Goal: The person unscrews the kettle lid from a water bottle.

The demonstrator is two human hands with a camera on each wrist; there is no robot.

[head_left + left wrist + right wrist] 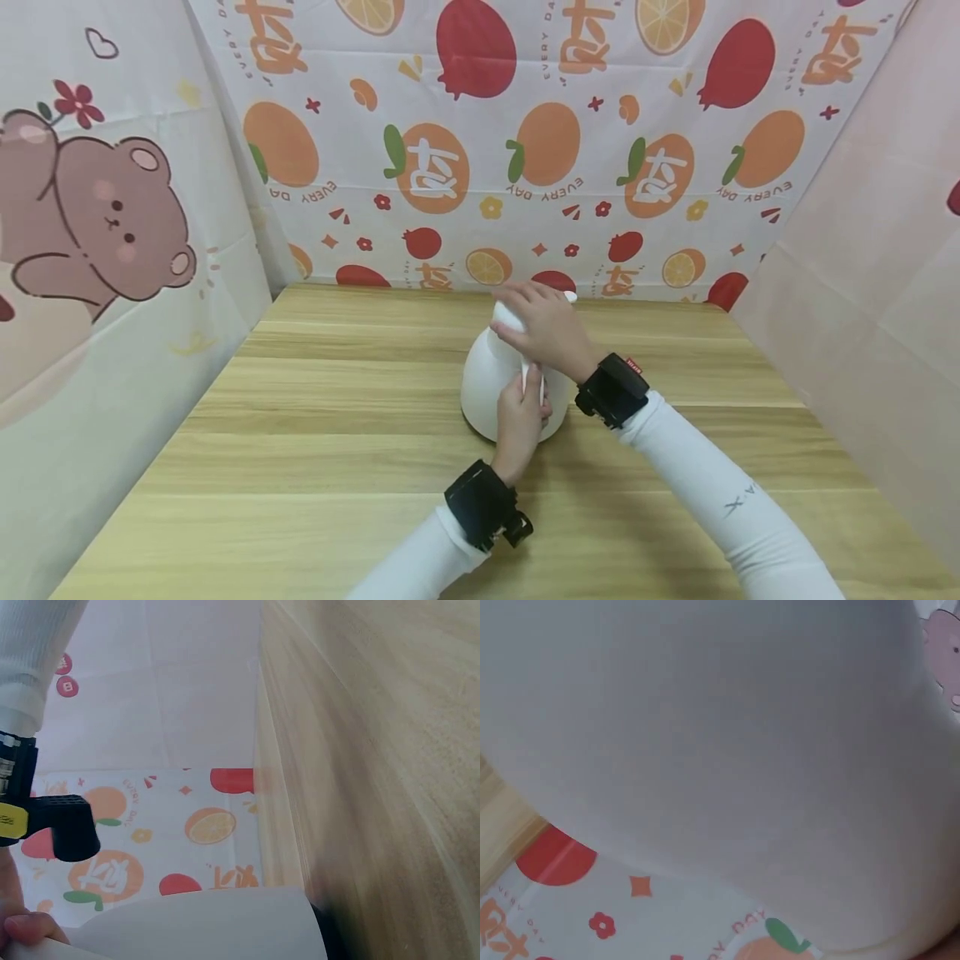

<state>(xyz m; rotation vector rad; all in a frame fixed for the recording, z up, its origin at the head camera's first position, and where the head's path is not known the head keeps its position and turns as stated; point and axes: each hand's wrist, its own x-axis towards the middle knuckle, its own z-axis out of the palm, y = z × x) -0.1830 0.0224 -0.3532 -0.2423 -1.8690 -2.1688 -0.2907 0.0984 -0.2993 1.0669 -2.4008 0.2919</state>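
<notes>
A white jug [483,383] with a wide, rounded body and a narrow neck stands upright on the wooden table. My left hand [521,421] grips its handle [532,385] on the near side, and the left wrist view shows a thumb [34,928] on that handle. Over the top, my right hand [546,327] holds the lid [507,317], thumb on one side and fingers across the other. A small white tip [571,297] pokes out beyond the right hand. Seen from the right wrist, the jug's body [705,750] fills most of the picture and the right fingers are hidden.
The wooden table [315,467] extends on both sides of the jug. A fruit-print cloth [495,167] hangs behind it, with a bear-print cloth [112,217] at the left and a pale cloth [862,250] at the right.
</notes>
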